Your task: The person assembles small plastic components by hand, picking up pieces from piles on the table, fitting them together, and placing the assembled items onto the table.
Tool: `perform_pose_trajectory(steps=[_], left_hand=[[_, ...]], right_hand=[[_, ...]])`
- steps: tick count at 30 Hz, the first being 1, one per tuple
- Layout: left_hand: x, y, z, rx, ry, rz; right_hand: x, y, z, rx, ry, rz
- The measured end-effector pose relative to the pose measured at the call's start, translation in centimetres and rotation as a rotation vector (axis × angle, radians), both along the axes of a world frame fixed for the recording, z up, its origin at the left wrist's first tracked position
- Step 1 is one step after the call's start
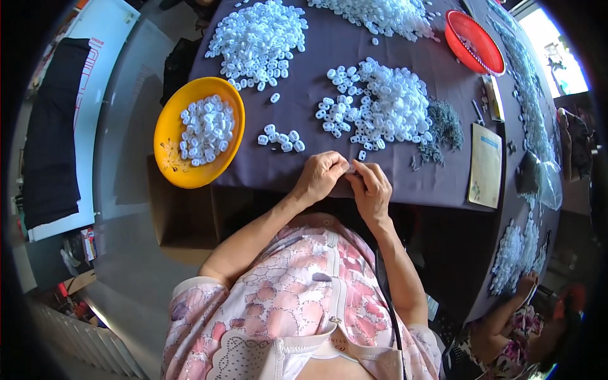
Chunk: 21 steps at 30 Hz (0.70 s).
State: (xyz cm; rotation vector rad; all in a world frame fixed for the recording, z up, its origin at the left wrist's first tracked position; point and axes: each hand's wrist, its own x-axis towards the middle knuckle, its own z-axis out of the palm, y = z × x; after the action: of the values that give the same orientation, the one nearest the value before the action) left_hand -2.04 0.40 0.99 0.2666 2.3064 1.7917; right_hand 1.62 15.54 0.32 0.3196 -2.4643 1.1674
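Both hands meet at the table's near edge, fingertips almost touching. My left hand (320, 177) is closed in a pinch, and so is my right hand (372, 189). Between the fingertips shows a bit of a small pale piece (350, 169), mostly hidden by the fingers. Just beyond lies a heap of small white oval plastic pieces with two holes (396, 104). A small group of the same pieces (282, 138) lies left of the hands. Right of the heap is a pile of tiny grey-green parts (445, 123), too small to name.
A yellow bowl (170, 164) of white pieces overhangs the table's left edge above a cardboard box (183, 221). More white heaps (258, 41) lie farther back. A red basket (475, 43) stands far right, near a beige booklet (485, 166). Another person's arm (506, 316) reaches in at lower right.
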Motion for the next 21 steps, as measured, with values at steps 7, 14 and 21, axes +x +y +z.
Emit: perform_pose_trajectory(steps=[7, 14, 21], left_hand=[[0.3, -0.1, 0.2, 0.020, -0.077, -0.021], [0.7, -0.3, -0.4, -0.064, 0.131, 0.019], [-0.2, -6.4, -0.1, -0.002, -0.185, 0.213]], right_hand=[[0.6, -0.2, -0.1, 0.015, 0.005, -0.020], [1.2, 0.0, 0.4, 0.013, -0.014, -0.012], [2.1, 7.0, 1.9, 0.063, -0.030, -0.250]])
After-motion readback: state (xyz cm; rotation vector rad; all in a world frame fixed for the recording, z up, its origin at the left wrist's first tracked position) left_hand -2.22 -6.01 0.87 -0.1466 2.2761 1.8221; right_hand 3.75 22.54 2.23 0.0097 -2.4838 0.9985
